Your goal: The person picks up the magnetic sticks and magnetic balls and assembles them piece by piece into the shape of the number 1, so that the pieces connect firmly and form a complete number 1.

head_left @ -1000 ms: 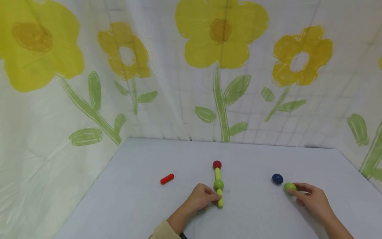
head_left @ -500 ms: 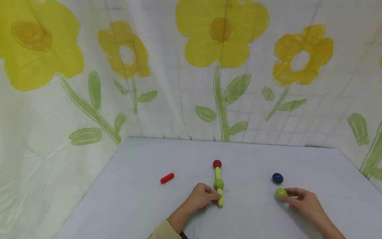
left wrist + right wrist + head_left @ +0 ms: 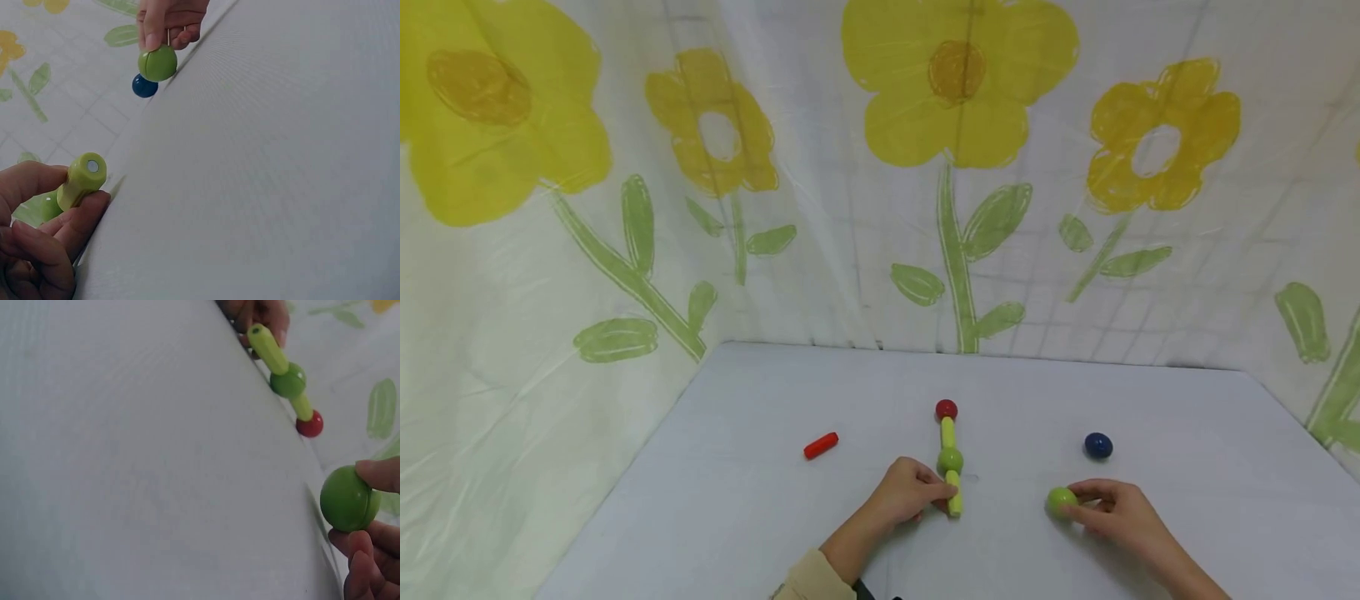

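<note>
My left hand [image 3: 904,492] pinches the near yellow-green stick [image 3: 954,502] of a straight chain on the table. Beyond that stick come a green ball [image 3: 951,460], another yellow-green stick [image 3: 947,432] and a red ball [image 3: 947,409] at the far end. In the left wrist view, the held stick's free end [image 3: 92,166] shows a small silvery disc. To the right, apart from the chain, my right hand [image 3: 1116,512] holds a second green ball [image 3: 347,499] between thumb and fingers. A seam line runs around this ball.
A dark blue ball [image 3: 1098,446] lies on the white table [image 3: 760,517], behind the right hand. Left of the chain is a short red stick [image 3: 821,446]. Behind the table's back edge hangs a white curtain [image 3: 820,275] with painted yellow flowers.
My right hand has carried the green ball leftward and nearer to me, away from the blue ball and closer to the chain. The left hand stays where it was on the stick.
</note>
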`<state>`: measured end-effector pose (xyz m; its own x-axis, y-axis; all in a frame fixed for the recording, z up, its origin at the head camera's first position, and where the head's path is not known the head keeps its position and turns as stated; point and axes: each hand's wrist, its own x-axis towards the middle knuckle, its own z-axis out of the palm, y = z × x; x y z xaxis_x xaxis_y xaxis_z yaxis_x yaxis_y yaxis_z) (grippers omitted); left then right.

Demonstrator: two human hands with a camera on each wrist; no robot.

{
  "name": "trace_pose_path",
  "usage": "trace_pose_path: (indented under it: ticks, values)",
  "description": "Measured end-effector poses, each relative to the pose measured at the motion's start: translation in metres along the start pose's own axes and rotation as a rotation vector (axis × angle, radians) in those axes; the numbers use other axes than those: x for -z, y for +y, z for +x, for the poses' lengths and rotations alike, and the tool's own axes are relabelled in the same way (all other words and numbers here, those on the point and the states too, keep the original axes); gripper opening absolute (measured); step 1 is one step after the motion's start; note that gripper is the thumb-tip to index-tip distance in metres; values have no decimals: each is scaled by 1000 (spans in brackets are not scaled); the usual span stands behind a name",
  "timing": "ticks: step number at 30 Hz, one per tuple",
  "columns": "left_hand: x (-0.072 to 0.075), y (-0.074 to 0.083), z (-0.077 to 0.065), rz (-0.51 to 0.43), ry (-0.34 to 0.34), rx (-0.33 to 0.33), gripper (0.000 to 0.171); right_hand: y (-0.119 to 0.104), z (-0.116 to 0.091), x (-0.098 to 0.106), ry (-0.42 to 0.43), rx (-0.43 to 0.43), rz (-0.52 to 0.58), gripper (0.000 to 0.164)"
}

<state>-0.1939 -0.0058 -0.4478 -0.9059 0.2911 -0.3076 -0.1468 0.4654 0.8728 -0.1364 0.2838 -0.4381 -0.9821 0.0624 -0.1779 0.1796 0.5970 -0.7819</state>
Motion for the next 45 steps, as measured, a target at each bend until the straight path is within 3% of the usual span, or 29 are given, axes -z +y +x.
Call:
trace_pose_path:
  ticks: [11, 31, 37, 45]
  values:
    - [0, 0, 1, -6, -7, 1, 19, -16, 6, -27, -94, 188, 12, 40]
    - [2, 2, 0, 0, -14, 0, 19, -48, 0, -68, -324, 281, 41, 40]
    - [2, 1, 0, -11, -20, -17, 18, -54, -2, -78, -344, 301, 67, 39]
    - [3, -1, 2, -24, -21, -47, 18, -59, -2, -87, -304, 290, 66, 40]
